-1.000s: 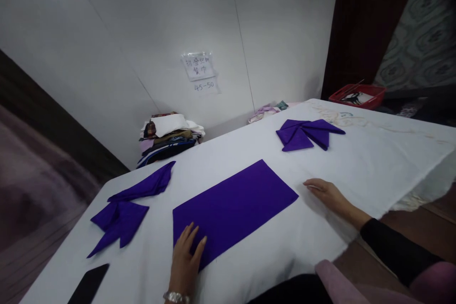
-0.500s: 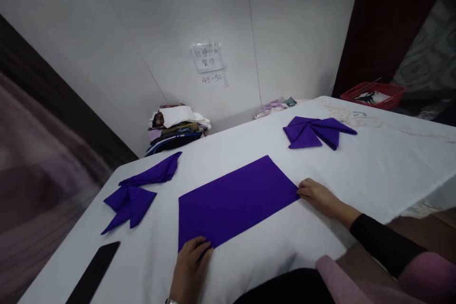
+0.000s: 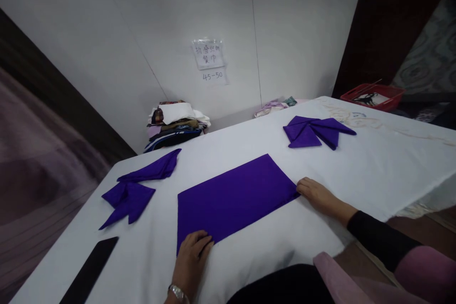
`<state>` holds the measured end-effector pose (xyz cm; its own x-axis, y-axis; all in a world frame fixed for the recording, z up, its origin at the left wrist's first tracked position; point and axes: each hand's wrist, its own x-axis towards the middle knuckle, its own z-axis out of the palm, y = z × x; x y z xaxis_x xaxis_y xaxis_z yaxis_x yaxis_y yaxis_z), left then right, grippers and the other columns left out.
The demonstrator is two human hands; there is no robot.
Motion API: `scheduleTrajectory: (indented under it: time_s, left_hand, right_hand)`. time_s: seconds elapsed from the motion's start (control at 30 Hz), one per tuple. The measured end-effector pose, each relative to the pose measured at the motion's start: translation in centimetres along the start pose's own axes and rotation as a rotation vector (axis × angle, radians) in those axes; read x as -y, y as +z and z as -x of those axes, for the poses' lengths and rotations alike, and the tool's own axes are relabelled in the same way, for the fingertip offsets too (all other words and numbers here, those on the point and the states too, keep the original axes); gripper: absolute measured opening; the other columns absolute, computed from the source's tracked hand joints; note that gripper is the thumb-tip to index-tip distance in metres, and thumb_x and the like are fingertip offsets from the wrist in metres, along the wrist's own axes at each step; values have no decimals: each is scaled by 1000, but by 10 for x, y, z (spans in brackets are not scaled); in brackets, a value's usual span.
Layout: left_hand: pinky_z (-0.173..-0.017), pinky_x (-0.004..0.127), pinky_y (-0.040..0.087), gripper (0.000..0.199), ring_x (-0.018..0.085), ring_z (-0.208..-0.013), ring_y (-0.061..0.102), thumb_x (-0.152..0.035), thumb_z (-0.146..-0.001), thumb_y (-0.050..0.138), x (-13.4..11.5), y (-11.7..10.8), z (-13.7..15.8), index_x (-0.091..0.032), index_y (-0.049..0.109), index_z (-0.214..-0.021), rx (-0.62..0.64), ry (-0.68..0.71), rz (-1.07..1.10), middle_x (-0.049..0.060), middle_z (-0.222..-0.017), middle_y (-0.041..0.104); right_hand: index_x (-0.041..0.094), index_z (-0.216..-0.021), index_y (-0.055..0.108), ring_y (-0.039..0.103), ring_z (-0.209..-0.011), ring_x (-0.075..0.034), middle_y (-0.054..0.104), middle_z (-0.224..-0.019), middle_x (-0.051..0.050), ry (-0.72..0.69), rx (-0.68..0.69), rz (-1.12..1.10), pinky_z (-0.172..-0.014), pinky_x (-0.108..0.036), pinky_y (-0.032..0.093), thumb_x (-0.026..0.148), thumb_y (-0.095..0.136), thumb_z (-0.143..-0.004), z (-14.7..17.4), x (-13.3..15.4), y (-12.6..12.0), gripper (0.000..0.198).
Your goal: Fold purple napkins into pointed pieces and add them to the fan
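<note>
A purple cloth napkin (image 3: 231, 199), folded to a flat rectangle, lies slantwise on the white-covered table in front of me. At its near left corner, my left hand (image 3: 194, 251) is closed on the edge, fingers bent over the cloth; a watch is on that wrist. My right hand (image 3: 315, 194) pinches the right corner, where the near edge looks slightly turned up. Left of the napkin are purple cloths folded into pointed shapes (image 3: 133, 199). Another purple folded shape (image 3: 306, 130), fanned into points, rests beyond my right hand.
A black flat strip (image 3: 90, 268) lies at the table's left edge. Stacked clothes (image 3: 174, 126) stand by the wall, with more crumpled cloth (image 3: 274, 107) farther right. A red basket (image 3: 386, 99) with things in it sits at the far right. Handwritten paper signs (image 3: 210, 59) hang on the wall.
The near edge at the napkin's right corner now looks slightly turned up under my right hand. Both hands stay at the same corners; the view has shifted a little.
</note>
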<state>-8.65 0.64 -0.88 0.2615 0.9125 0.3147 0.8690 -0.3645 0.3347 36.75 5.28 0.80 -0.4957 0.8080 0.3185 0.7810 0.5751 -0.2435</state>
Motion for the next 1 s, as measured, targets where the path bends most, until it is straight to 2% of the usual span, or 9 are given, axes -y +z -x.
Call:
scheduleTrajectory:
  time_s: [0.13, 0.47, 0.8, 1.0]
  left_hand:
    - [-81, 38, 51, 34, 22, -90, 60, -52, -81, 50, 0, -1, 0, -26, 71, -89, 14, 18, -23, 5, -92, 67]
    - [-77, 35, 50, 30, 20, -84, 60, -39, -86, 45, -8, 0, 0, -23, 69, -80, 4, 41, 4, 4, -86, 66]
    - [-77, 36, 50, 29, 21, -85, 60, -35, -87, 43, -4, 3, 2, -23, 69, -84, 25, 111, -57, 5, -88, 67]
    - [-79, 38, 51, 28, 21, -87, 61, -36, -87, 44, -2, 3, 4, -24, 69, -88, 12, 99, -90, 5, -91, 67]
  right_hand:
    - [18, -80, 56, 48, -78, -19, 55, -82, -6, -1, -5, 7, -71, -32, 41, 9, 32, -89, 3, -3, 5, 27]
    - [18, -83, 57, 50, -81, -20, 57, -86, -7, 16, -1, -1, -72, -34, 42, 11, 31, -90, 7, -1, 5, 28]
    - [19, -85, 60, 51, -84, -21, 59, -90, -8, 34, -11, 0, -74, -37, 44, 15, 31, -91, 10, 0, 7, 30]
    - [18, -86, 59, 51, -83, -21, 58, -90, -9, 37, 10, 26, -73, -37, 44, 14, 30, -91, 11, 3, 4, 29]
